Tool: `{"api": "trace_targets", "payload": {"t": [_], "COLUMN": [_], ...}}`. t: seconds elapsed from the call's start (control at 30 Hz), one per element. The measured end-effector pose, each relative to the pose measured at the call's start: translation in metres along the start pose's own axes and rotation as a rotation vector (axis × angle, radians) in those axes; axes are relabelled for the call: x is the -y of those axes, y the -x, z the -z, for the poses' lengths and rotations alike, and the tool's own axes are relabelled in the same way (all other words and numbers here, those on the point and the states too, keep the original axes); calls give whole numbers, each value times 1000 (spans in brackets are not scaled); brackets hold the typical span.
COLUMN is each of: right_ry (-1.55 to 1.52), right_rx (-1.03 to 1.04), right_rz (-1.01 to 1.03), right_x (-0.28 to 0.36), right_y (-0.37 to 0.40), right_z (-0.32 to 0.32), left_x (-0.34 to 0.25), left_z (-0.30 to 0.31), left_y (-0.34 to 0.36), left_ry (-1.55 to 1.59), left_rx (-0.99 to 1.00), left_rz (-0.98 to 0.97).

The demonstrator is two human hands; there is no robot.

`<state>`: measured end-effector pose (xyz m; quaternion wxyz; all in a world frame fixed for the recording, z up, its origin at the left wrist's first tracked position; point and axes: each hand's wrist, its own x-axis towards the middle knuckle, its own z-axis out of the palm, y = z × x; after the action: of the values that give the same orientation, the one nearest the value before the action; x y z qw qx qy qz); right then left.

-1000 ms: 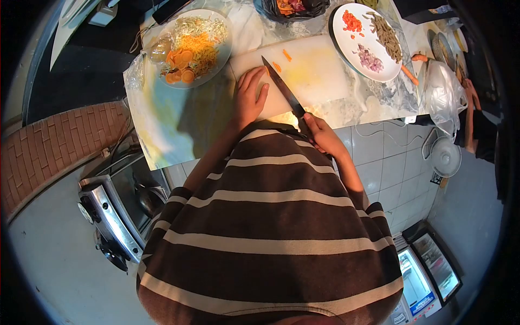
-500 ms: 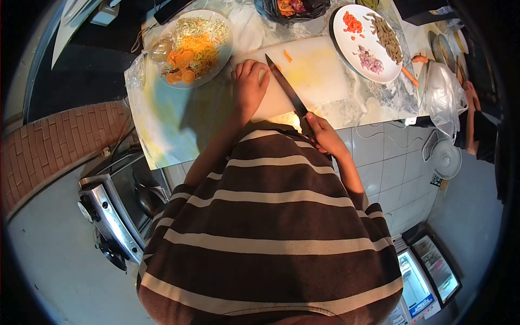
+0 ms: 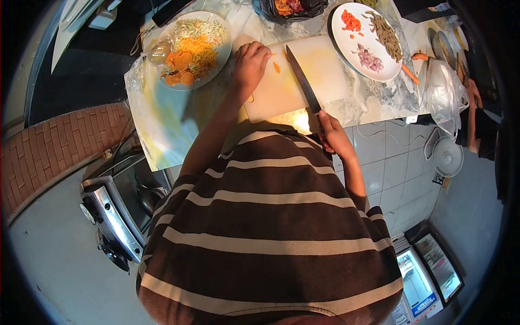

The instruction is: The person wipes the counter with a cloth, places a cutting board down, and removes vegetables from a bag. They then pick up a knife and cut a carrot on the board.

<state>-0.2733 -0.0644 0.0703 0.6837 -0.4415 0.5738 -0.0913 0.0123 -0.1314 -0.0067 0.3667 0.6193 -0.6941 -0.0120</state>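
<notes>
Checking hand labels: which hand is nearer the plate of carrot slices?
Left. The left hand is over the cutting board, just beside the carrot plate. The right hand grips the knife, farther off toward the person.

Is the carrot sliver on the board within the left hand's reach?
Likely yes: the left hand sits right beside the sliver on the board, and the knife lies beyond it, not between.
</notes>
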Motion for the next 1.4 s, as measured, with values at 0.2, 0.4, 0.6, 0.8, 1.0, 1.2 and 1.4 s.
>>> {"api": "trace_targets", "payload": {"t": [0.2,0.4,0.6,0.8,1.0,1.2,1.4], "right_ry": [11,-47,-173,-145,-110,-68,-134], "right_rx": [2,-43,-95,-119,-92,-98,-91], "right_rz": [22,20,31,-65,-79,-121,-73], "right_x": [-8,-24,-15,-12,-7,-11,-8], "right_y": [0,2,8,8,7,1,5], "right_z": [1,16,26,29,31,36,33], "left_x": [21,156,267,269,278,269,294], "left_z": [18,109,125,143,145,143,148], "left_y": [-22,-103,-122,-135,-138,-147,-135], "left_ry": [72,-313,-493,-469,-516,-415,-429], "left_rx": [-39,4,263,458,472,450,467], "left_rz": [-27,46,186,217,294,302,391]}}
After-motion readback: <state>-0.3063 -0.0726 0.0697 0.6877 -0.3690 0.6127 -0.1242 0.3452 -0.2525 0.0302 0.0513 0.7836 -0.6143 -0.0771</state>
